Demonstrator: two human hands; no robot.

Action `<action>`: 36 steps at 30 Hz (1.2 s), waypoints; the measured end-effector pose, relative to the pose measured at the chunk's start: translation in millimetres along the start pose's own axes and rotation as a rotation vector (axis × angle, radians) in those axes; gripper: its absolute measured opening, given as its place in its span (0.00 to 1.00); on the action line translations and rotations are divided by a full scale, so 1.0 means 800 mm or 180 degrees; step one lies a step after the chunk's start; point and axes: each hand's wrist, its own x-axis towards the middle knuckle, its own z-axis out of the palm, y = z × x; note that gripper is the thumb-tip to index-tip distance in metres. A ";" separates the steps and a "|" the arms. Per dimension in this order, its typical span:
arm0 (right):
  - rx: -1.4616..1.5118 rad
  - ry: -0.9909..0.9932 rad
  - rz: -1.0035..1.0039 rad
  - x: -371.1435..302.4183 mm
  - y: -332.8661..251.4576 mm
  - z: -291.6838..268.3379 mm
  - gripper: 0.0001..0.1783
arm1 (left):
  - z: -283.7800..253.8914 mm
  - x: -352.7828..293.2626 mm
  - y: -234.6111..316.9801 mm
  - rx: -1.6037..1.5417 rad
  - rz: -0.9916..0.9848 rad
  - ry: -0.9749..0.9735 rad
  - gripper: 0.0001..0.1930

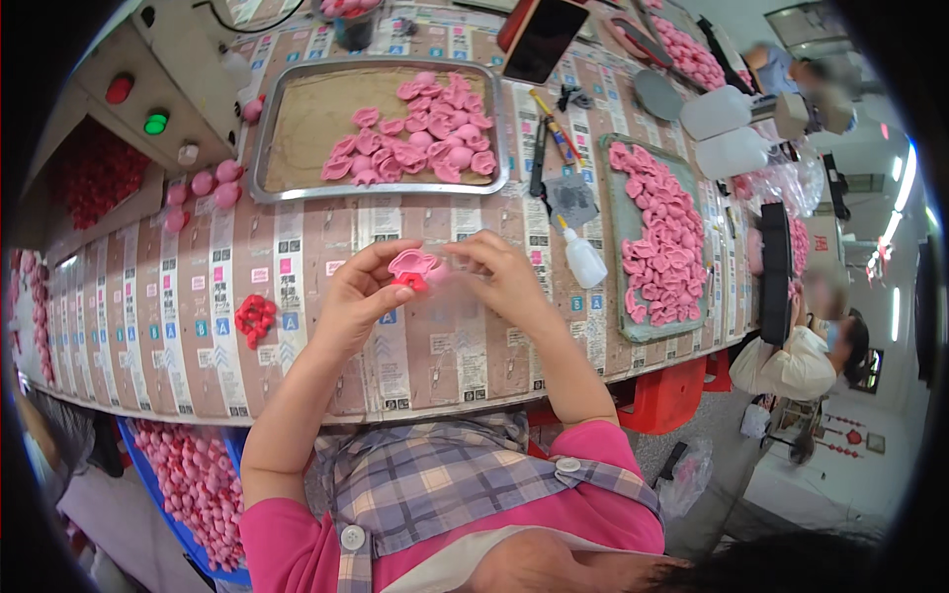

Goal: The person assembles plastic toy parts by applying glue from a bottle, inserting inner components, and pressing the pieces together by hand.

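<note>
My left hand (362,293) is closed in a pinch over the table. Between its thumb and fingers is a small pink plastic shell piece (411,262) with a curvy rim. A red plastic part (412,283) sits against the shell's lower side, by the thumb tip. My right hand (502,279) is just right of the piece, fingers curled toward it. Its thumb and fingertips are smeared by motion, and a blurred pink bit shows between the two hands. Whether the right fingers grip it is unclear. A cluster of red parts (255,320) lies on the table to the left.
Beyond my hands is a metal tray (287,191) of pink pieces. Right stands a second tray (633,334) of pink shells, with a white squeeze bottle (585,259) beside it. Pink balls (203,184) lie by a machine (193,59). A blue crate (148,474) of pieces is lower left.
</note>
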 end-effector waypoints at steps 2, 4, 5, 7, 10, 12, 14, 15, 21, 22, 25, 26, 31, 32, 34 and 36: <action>-0.0374 -0.0145 -0.0262 0.001 -0.002 -0.003 0.19 | -0.003 0.001 0.000 -0.0049 0.0016 -0.0184 0.25; -0.0570 -0.0186 -0.0466 0.002 -0.006 -0.001 0.18 | -0.002 0.001 0.001 -0.0111 -0.0004 -0.0139 0.26; -0.0702 -0.0142 -0.0560 0.002 -0.004 0.002 0.17 | -0.004 0.001 -0.001 -0.0094 0.0024 -0.0155 0.26; -0.0826 -0.0096 -0.0655 0.002 -0.004 0.006 0.16 | -0.006 0.000 -0.002 -0.0071 0.0048 -0.0166 0.26; -0.1001 -0.0024 -0.0675 0.001 -0.006 0.004 0.15 | -0.005 0.002 -0.004 -0.0042 -0.0008 -0.0234 0.26; -0.0029 0.0277 -0.0352 0.000 -0.013 -0.004 0.16 | -0.006 0.001 -0.006 -0.0062 -0.0102 -0.0275 0.26; 0.0281 0.0512 -0.0585 -0.001 -0.029 -0.018 0.16 | -0.005 0.002 -0.006 0.0014 -0.0159 -0.0283 0.26; 0.0582 0.0753 -0.0815 -0.003 -0.035 -0.022 0.17 | -0.004 0.001 -0.005 0.0087 -0.0212 -0.0300 0.25; 0.0501 0.0389 -0.0945 -0.010 -0.037 -0.009 0.19 | 0.000 0.002 -0.011 0.0368 -0.0357 -0.0423 0.23; 0.0508 0.0391 -0.0949 -0.010 -0.035 -0.009 0.19 | 0.002 0.003 -0.011 0.0375 -0.0357 -0.0419 0.23; 0.0336 0.0389 -0.1014 -0.011 -0.033 -0.009 0.19 | 0.006 0.002 -0.011 0.0443 -0.0340 -0.0356 0.26; 0.0346 0.0306 -0.0943 -0.011 -0.033 -0.009 0.18 | 0.006 0.002 -0.012 0.0480 -0.0355 -0.0370 0.26; 0.0383 0.0173 -0.0916 -0.011 -0.037 -0.009 0.17 | 0.002 -0.001 -0.018 0.0752 -0.0294 -0.0318 0.24; 0.0439 0.0122 -0.0844 -0.012 -0.038 -0.009 0.17 | 0.004 -0.002 -0.017 0.0957 -0.0166 -0.0290 0.20; 0.0490 0.0066 -0.0775 -0.012 -0.038 -0.009 0.17 | 0.006 -0.003 -0.015 0.1157 -0.0031 -0.0260 0.17; 0.0467 0.0089 -0.0812 -0.012 -0.037 -0.009 0.17 | 0.008 -0.004 -0.013 0.1670 0.0189 -0.0200 0.17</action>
